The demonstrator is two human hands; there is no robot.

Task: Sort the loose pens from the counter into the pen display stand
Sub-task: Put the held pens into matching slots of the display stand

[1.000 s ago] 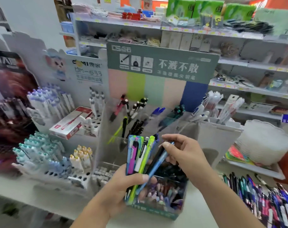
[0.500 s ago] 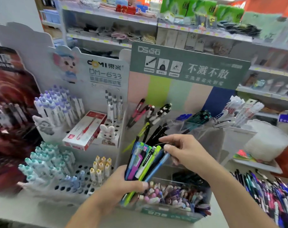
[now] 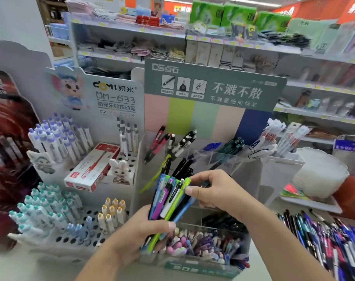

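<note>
Left hand [image 3: 138, 232] clutched the pen bunch [image 3: 170, 199] before the display stand [image 3: 195, 157]; right hand [image 3: 215, 191] pinched one (blue-ish) — tugging it risked spilling the rest.

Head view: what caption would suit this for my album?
Left hand holds a bundle of pens before the pen display stand; right hand pinches one.

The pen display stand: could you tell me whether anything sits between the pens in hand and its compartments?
Nothing visible does. The left hand grips the bundle of pens right before the pen display stand; the right hand pinches one pen, with open air up to the clear compartments.
</note>
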